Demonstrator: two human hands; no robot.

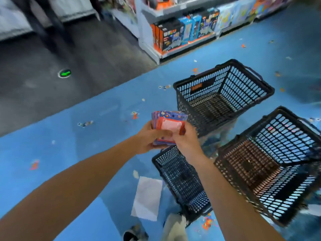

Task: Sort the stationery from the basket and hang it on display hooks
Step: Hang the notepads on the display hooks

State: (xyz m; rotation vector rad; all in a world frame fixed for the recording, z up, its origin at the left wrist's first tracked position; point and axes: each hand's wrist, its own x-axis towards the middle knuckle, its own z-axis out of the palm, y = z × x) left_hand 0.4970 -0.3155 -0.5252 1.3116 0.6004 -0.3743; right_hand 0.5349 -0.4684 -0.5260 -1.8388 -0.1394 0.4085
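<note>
Left hand [147, 136] grips a small stack of stationery packs [167, 126] from the left side, held above the blue floor [104, 122]; the right hand [185, 139] pinches the stack's right edge, so both hands grasp it. Directly below them sits one black basket [180, 181], with a second [224, 94] farther away and a third [271, 164] to the right. A white sheet [146, 198] lies on the floor beside the nearest basket.
</note>
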